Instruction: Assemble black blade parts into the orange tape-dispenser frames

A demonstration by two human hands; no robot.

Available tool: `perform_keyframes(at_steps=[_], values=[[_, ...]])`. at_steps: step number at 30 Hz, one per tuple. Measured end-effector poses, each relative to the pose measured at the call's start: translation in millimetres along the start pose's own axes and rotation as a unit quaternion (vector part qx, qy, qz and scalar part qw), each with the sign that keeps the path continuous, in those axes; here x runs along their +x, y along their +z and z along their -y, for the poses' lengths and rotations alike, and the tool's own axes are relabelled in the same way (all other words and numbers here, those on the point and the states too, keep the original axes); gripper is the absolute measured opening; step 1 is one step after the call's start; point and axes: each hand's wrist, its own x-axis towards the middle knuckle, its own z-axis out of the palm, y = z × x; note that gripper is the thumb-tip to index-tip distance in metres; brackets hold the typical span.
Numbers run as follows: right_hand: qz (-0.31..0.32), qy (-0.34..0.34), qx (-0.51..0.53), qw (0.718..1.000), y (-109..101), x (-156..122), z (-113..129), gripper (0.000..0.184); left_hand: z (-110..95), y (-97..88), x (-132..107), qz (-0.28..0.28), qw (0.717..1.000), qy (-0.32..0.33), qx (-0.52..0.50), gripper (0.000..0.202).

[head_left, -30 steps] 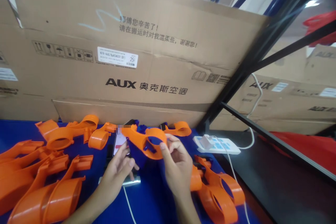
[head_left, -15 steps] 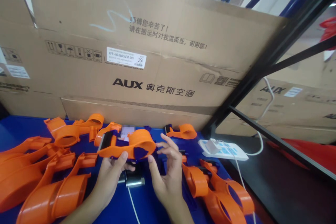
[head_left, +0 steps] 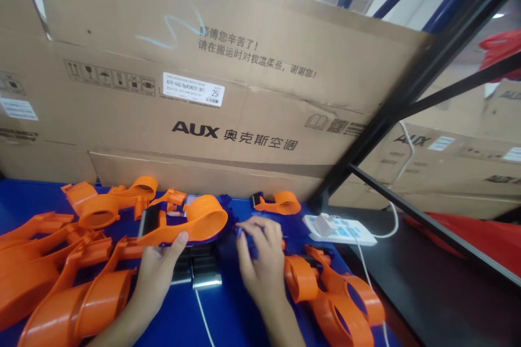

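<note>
My left hand (head_left: 160, 265) is closed around an orange tape dispenser (head_left: 205, 217), its thumb on the lower edge. The dispenser has a round ring at its right end and a dark plate at its left end. To its right, my right hand (head_left: 262, 249) has its fingers bent together on a small dark blue plastic piece (head_left: 239, 232), whose shape is mostly hidden by the fingers. More dark blue pieces (head_left: 228, 203) lie just behind that hand. Below the dispenser, dark flat parts with shiny metal edges (head_left: 206, 279) rest on the blue tabletop.
Orange dispenser frames (head_left: 81, 303) are piled at the left. Several dispensers (head_left: 342, 309) lie at the right, and another (head_left: 280, 203) sits at the back. A white power strip (head_left: 345, 229) with cables stands near the black rack post (head_left: 366, 146). Cardboard boxes (head_left: 244, 103) wall the back.
My right hand has left the dispenser's ring and closed its fingers on a small blue piece. My left hand and the dispenser have shifted slightly left. The view has turned a little.
</note>
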Motion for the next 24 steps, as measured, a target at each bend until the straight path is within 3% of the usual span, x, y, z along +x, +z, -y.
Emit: perform_keyframes(at_steps=[3, 7, 11, 14, 17, 20, 24], values=[[-0.027, 0.075, -0.083, 0.993, -3, 4, -17, 0.02, -1, 0.4, -2, 0.006, 0.999, -0.011, -0.042, 0.04], [-0.022, 0.116, -0.178, 0.977, -1, 5, -29, 0.024, -3, 4.3, -10, 0.048, 0.981, -0.058, -0.177, 0.049], [-0.01, 0.113, -0.163, 0.98, 1, 4, -31, 0.025, -8, 1.0, -14, 0.033, 0.962, -0.12, -0.241, 0.046], [-0.001, 0.101, -0.134, 0.986, 1, 4, -29, 0.025, -13, -4.2, -11, 0.076, 0.942, -0.19, -0.268, 0.053], [0.006, 0.088, -0.067, 0.994, -1, 5, -22, 0.022, -19, -4.7, -11, 0.122, 0.925, -0.231, -0.276, 0.049], [0.028, 0.081, 0.076, 0.993, -3, 5, -10, 0.019, -25, 0.9, -17, 0.136, 0.925, -0.257, -0.246, 0.046], [0.093, 0.097, 0.261, 0.956, 2, -1, 11, 0.026, -26, 10.2, -27, 0.158, 0.94, -0.25, -0.172, 0.047]])
